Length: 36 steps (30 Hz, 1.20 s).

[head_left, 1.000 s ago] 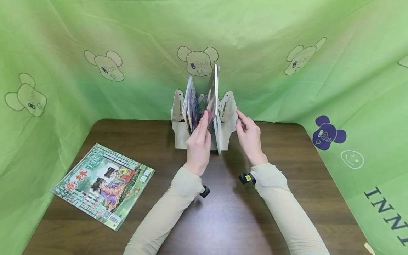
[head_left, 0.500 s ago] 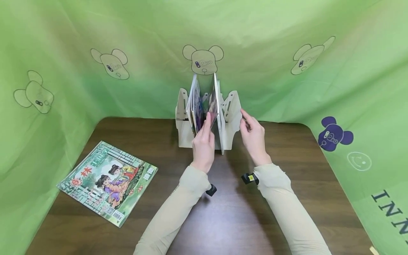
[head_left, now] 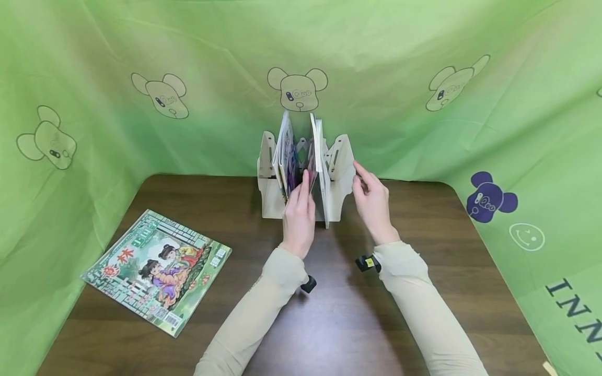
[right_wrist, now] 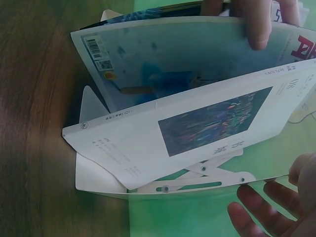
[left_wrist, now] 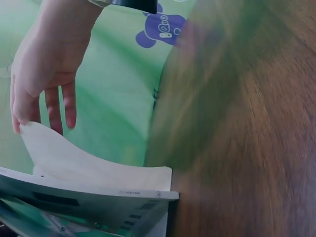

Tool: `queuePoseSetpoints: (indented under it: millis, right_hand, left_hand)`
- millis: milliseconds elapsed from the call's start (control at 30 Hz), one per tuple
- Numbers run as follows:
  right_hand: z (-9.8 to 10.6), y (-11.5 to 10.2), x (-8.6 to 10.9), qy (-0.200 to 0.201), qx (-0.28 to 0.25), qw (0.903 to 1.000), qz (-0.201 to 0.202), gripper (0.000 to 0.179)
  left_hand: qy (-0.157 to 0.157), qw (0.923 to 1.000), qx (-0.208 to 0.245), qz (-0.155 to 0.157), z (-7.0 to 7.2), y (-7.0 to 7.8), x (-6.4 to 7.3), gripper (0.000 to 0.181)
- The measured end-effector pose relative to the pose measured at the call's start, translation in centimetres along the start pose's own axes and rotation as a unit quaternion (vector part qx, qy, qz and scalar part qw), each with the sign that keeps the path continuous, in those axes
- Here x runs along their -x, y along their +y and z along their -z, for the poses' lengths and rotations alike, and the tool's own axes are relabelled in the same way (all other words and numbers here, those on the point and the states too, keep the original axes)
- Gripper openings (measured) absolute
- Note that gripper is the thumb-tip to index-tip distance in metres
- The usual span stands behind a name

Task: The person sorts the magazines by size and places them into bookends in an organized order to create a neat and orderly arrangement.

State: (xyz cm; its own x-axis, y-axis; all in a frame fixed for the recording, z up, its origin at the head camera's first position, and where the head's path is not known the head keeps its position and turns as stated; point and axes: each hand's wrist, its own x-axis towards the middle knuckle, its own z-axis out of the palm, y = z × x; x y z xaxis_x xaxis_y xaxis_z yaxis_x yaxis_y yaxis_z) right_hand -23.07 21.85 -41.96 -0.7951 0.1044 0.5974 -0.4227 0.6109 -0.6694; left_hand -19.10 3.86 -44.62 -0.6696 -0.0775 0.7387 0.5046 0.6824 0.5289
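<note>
An expanding white bookend (head_left: 345, 169) with a scissor lattice stands at the back of the table. My left hand (head_left: 299, 222) pinches a blue-covered magazine (right_wrist: 168, 54) by its near edge, thumb on one face and fingers on the other. That magazine stands upright inside the bookend, left of a white magazine (right_wrist: 222, 121) with a dark picture. Several thin magazines (head_left: 284, 162) lean together by the left panel. At the bookend's right panel, my right hand (head_left: 372, 206) pinches the edge between thumb and fingers; the left wrist view shows this hand (left_wrist: 54, 64) at the panel's corner.
A green magazine (head_left: 157, 274) with two cartoon figures lies flat at the left of the brown wooden table (head_left: 329, 324). Green cloth (head_left: 226, 47) printed with bear heads hangs round the back and sides.
My left hand has lowered the blue-covered magazine in the bookend and brought it slightly left. The right hand keeps its place at the panel. The head view has shifted a little.
</note>
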Motion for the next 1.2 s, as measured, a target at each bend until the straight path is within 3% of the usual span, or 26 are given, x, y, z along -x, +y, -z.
queuePoseSetpoints:
  millis: [133, 400, 667, 933, 1200]
  right_hand:
    - [0.0, 0.0, 0.0, 0.000, 0.000, 1.0000, -0.002, 0.038]
    - [0.1, -0.2, 0.0, -0.001, -0.004, 1.0000, -0.004, 0.038]
    - [0.0, -0.2, 0.0, 0.005, -0.006, 1.0000, -0.003, 0.039]
    - [0.0, -0.2, 0.2, 0.001, -0.005, 1.0000, -0.007, 0.038]
    - [0.0, -0.1, 0.1, 0.005, -0.002, 1.0000, -0.003, 0.038]
  left_hand:
    - [-0.008, 0.9983, -0.056, -0.015, 0.5, 0.2, -0.1, 0.058]
    - [-0.028, 0.9906, -0.133, -0.017, 1.5, 0.4, -0.3, 0.042]
    - [-0.040, 0.9928, -0.113, -0.006, 2.6, 0.2, -0.6, 0.022]
    - [-0.023, 0.9920, -0.117, -0.042, 3.2, -1.0, -0.5, 0.026]
    - [-0.017, 0.9924, -0.110, -0.052, 4.4, -1.5, -0.5, 0.024]
